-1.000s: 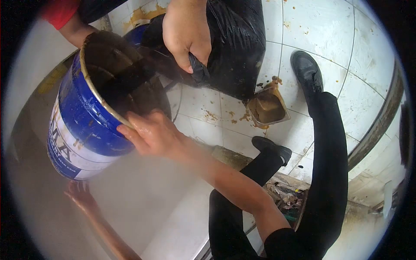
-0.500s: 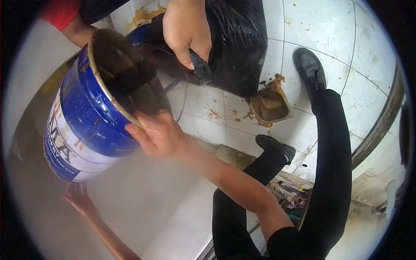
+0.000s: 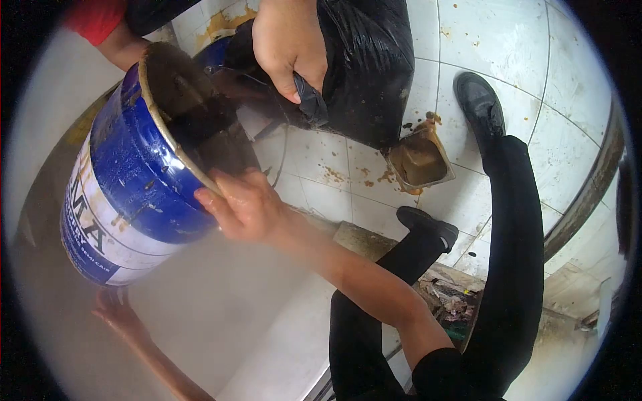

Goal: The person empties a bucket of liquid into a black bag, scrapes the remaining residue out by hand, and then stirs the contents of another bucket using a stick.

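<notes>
A blue and white paint-type bucket (image 3: pixel 140 174), its rim crusted and its inside dark and dirty, hangs tilted at the left, mouth toward the upper right. My right hand (image 3: pixel 244 204) grips the rim at its near side, fingers closed and wet-looking. Under the base is my left hand (image 3: pixel 119 311), propping it; its fingertips are partly hidden by the bucket. A co-worker's hand (image 3: pixel 291 50) pinches the edge of a black plastic bag (image 3: pixel 368 67) beside the bucket's mouth. Another person's hand (image 3: pixel 124 47), with a red sleeve, is behind the rim.
A clear plastic tub (image 3: pixel 421 160) with brown residue stands on the white tiled floor (image 3: pixel 495 33), among brown splashes. Legs in black trousers (image 3: pixel 511 234) and black shoes (image 3: pixel 478 100) occupy the right. Litter (image 3: pixel 451 301) lies by a ledge. A pale blurred surface (image 3: pixel 227 321) spans the lower left.
The bucket has tipped slightly further, its base shifting down and left. My left hand has moved a little with the base. The co-worker's hand on the bag has barely moved.
</notes>
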`<state>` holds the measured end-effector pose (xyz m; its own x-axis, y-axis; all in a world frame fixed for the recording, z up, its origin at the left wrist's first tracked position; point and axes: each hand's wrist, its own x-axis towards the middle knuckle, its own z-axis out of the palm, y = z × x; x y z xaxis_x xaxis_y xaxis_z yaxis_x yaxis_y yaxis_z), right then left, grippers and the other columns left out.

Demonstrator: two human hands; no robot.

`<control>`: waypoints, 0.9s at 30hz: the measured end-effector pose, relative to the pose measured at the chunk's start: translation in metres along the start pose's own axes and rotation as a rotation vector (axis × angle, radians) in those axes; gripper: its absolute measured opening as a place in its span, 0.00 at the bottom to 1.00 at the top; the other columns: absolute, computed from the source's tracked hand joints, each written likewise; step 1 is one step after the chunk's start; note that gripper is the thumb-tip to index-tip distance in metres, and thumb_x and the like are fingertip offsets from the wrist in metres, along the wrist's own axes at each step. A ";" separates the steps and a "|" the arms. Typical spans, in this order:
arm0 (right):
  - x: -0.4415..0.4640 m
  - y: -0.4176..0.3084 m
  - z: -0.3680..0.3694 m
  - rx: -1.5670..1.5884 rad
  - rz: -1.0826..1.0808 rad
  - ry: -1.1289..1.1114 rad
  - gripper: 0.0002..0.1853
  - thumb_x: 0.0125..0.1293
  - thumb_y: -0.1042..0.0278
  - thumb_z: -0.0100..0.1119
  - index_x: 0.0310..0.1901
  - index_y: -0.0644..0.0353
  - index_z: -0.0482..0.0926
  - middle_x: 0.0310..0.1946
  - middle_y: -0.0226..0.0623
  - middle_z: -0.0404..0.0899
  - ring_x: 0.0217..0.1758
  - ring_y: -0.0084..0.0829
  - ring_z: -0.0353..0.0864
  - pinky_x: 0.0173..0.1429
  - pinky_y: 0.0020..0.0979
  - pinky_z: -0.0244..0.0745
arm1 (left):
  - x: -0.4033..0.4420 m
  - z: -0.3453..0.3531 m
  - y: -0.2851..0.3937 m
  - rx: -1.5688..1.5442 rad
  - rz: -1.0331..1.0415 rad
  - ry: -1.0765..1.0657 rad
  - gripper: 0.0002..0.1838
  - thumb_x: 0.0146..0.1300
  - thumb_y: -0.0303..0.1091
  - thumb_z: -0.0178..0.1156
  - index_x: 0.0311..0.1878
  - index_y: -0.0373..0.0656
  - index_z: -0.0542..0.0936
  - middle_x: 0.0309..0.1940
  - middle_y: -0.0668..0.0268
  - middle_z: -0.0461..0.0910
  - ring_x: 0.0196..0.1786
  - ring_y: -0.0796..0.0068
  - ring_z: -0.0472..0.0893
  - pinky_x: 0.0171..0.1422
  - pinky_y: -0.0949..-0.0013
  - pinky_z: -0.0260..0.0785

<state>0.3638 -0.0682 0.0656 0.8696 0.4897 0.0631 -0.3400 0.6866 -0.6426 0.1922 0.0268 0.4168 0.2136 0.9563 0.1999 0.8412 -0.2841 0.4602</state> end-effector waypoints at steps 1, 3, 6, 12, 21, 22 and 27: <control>0.000 0.000 0.000 0.006 -0.004 0.002 0.09 0.63 0.70 0.57 0.29 0.64 0.71 0.15 0.45 0.73 0.14 0.43 0.75 0.17 0.36 0.67 | -0.001 0.001 0.001 -0.001 0.001 0.001 0.35 0.64 0.69 0.37 0.56 0.47 0.70 0.57 0.62 0.68 0.64 0.64 0.64 0.70 0.50 0.51; 0.000 -0.002 -0.001 0.013 -0.004 0.002 0.09 0.63 0.70 0.57 0.29 0.64 0.71 0.15 0.45 0.73 0.14 0.43 0.75 0.17 0.36 0.67 | -0.005 0.002 0.005 0.015 0.036 -0.062 0.35 0.64 0.69 0.38 0.56 0.47 0.70 0.57 0.61 0.68 0.64 0.64 0.64 0.70 0.49 0.50; 0.004 -0.006 -0.003 -0.022 -0.004 0.020 0.08 0.63 0.70 0.57 0.29 0.63 0.71 0.14 0.43 0.73 0.14 0.42 0.75 0.18 0.35 0.68 | -0.005 -0.004 0.008 0.064 0.025 -0.047 0.38 0.67 0.66 0.34 0.63 0.40 0.62 0.63 0.58 0.61 0.68 0.61 0.59 0.72 0.47 0.50; 0.002 -0.004 -0.008 0.000 0.039 0.020 0.07 0.64 0.71 0.55 0.31 0.63 0.71 0.14 0.40 0.74 0.15 0.40 0.76 0.19 0.35 0.68 | -0.007 -0.005 0.013 0.082 0.066 -0.089 0.38 0.67 0.66 0.34 0.64 0.40 0.62 0.63 0.58 0.62 0.68 0.62 0.58 0.71 0.50 0.51; 0.003 -0.001 -0.013 0.022 0.028 0.065 0.07 0.65 0.72 0.53 0.30 0.63 0.70 0.14 0.41 0.73 0.15 0.40 0.77 0.19 0.34 0.68 | -0.015 0.012 0.016 0.076 0.092 -0.048 0.39 0.68 0.64 0.31 0.64 0.37 0.61 0.63 0.58 0.61 0.69 0.61 0.58 0.73 0.50 0.49; 0.003 0.001 -0.013 0.007 0.016 0.062 0.08 0.65 0.72 0.53 0.30 0.64 0.70 0.14 0.42 0.73 0.15 0.41 0.77 0.19 0.34 0.68 | -0.013 0.011 0.015 0.077 0.090 -0.049 0.39 0.68 0.64 0.31 0.64 0.37 0.61 0.63 0.58 0.61 0.69 0.61 0.58 0.73 0.50 0.49; 0.004 0.002 -0.015 0.034 0.038 0.058 0.09 0.65 0.72 0.54 0.28 0.64 0.69 0.13 0.43 0.73 0.15 0.42 0.76 0.18 0.35 0.66 | -0.001 0.002 0.004 0.061 0.061 -0.138 0.37 0.65 0.68 0.36 0.61 0.45 0.67 0.60 0.62 0.67 0.65 0.64 0.63 0.68 0.52 0.51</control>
<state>0.3716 -0.0727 0.0530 0.8751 0.4840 -0.0060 -0.3840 0.6866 -0.6173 0.1965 0.0244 0.4163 0.3278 0.9391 0.1036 0.8522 -0.3412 0.3966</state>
